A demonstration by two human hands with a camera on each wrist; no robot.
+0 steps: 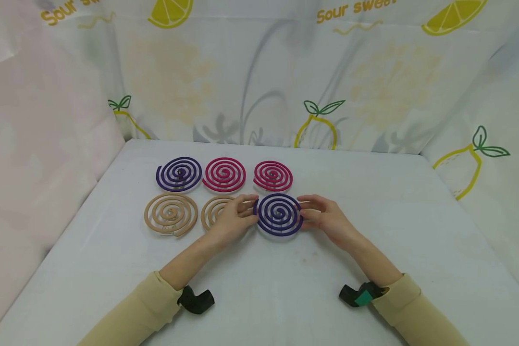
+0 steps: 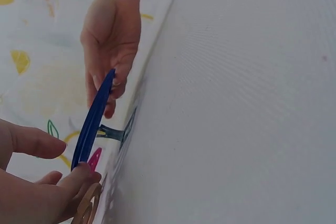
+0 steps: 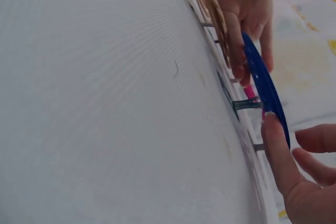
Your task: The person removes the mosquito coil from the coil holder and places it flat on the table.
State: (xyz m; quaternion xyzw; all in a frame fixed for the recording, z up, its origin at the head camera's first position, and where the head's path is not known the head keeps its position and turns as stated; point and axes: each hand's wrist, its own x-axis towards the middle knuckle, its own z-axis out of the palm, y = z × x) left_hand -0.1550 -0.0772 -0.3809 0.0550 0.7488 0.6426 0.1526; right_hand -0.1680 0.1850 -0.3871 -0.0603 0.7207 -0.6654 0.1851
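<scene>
A dark purple mosquito coil (image 1: pixel 279 215) sits level on a small metal stand (image 3: pixel 247 104) near the table's middle. My left hand (image 1: pixel 231 220) is at its left rim, fingers fairly straight and a fingertip against the edge. At the opposite rim is my right hand (image 1: pixel 334 223), its fingers spread. One of its fingertips meets the coil in the right wrist view, while other fingers stand apart from it. Behind my left hand a tan coil (image 1: pixel 212 209) is partly hidden. Just beyond the purple coil lies a pink coil (image 1: pixel 273 175).
A second purple coil (image 1: pixel 179 174) and another pink coil (image 1: pixel 224 174) are at the back left, with a tan coil (image 1: pixel 170 214) in front of them. The white table (image 1: pixel 259 298) backs onto a lemon-print cloth (image 1: pixel 259 72). Both wrists carry black devices (image 1: pixel 196 300).
</scene>
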